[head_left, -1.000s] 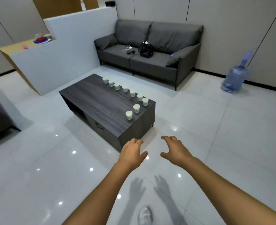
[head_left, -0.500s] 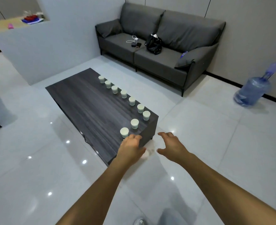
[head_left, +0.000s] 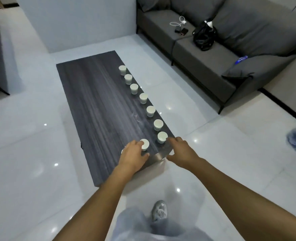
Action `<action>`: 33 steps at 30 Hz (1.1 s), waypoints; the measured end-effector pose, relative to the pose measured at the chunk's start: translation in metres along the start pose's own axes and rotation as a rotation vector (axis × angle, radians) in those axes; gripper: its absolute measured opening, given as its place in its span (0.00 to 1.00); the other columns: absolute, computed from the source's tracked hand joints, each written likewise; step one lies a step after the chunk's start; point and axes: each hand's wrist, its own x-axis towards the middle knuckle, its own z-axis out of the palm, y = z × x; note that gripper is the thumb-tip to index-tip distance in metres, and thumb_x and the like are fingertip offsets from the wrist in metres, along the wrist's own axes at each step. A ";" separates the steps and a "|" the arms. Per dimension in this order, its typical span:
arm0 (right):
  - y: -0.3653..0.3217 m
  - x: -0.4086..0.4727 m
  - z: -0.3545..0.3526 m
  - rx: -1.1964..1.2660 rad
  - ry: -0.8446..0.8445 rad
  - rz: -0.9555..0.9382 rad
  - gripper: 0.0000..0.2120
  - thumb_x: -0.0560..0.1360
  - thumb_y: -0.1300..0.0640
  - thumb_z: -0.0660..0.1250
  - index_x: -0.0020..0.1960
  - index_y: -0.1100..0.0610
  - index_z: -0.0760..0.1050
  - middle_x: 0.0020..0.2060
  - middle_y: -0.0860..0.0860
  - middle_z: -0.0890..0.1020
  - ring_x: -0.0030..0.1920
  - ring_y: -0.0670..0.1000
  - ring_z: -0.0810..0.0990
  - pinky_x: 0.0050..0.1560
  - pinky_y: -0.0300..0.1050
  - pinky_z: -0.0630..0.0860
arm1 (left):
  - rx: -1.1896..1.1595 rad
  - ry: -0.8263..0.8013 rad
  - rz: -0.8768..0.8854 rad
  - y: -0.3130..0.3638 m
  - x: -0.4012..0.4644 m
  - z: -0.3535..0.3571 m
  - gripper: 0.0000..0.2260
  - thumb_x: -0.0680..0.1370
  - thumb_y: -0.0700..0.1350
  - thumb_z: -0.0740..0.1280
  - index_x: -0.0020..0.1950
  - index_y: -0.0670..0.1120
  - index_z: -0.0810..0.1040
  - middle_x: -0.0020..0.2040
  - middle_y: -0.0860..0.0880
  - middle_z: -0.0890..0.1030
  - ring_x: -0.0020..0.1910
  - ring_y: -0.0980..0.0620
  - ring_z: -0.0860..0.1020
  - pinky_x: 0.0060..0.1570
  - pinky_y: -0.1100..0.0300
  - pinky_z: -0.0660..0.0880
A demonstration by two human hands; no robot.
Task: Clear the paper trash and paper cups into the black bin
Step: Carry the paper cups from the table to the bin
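Reaching over the near end of the long dark wood-grain coffee table (head_left: 98,105), both hands are at the small white paper cups. Left hand (head_left: 132,153) hovers over two of them: one cup (head_left: 144,144) shows just past its fingertips, another is mostly hidden under it w/ only a sliver of rim (head_left: 122,151) visible. Fingers look loosely bent, not clamped; can't tell if they touch a cup. Right hand (head_left: 181,150) has fingers spread apart, fingertips just beside the next cup (head_left: 162,137) near the table's right edge, holding nothing.

Six more cups run in a row (head_left: 143,97) along that edge toward the grey fabric sofa (head_left: 204,54). No black bin in view, no loose paper either.

Risks, imo: the cups look light and sit close to the edge, so a fast or off-centre grab could tip one or knock it to the white tiled floor (head_left: 30,153). Squeezing hard may crush them. The hidden cup is reached half blind.

Vs 0.5 s ago: the view sits closer and steeper over the table, both hands are further fwd; the left now covers the nearest cup, and the right is over the table corner instead of off it.
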 end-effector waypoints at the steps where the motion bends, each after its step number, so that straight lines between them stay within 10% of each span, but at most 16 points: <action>1: 0.001 0.016 -0.002 -0.015 -0.021 -0.014 0.30 0.73 0.53 0.70 0.71 0.52 0.62 0.67 0.55 0.68 0.66 0.58 0.68 0.64 0.52 0.71 | -0.015 0.000 -0.034 -0.004 0.009 0.002 0.21 0.78 0.52 0.66 0.68 0.46 0.71 0.64 0.45 0.73 0.65 0.45 0.69 0.65 0.52 0.67; 20: -0.002 0.246 0.112 -0.059 -0.355 0.016 0.32 0.72 0.54 0.71 0.72 0.56 0.62 0.66 0.58 0.69 0.65 0.62 0.68 0.67 0.57 0.67 | -0.069 -0.171 -0.388 -0.120 0.157 0.067 0.23 0.77 0.48 0.66 0.71 0.45 0.67 0.67 0.43 0.71 0.64 0.42 0.69 0.66 0.49 0.68; 33: 0.027 0.323 0.215 -0.307 -0.372 -0.168 0.39 0.71 0.51 0.73 0.75 0.46 0.54 0.76 0.52 0.50 0.74 0.63 0.52 0.68 0.63 0.64 | 0.070 -0.148 -0.415 -0.157 0.218 0.176 0.29 0.78 0.54 0.63 0.76 0.53 0.56 0.77 0.44 0.56 0.76 0.43 0.53 0.74 0.43 0.54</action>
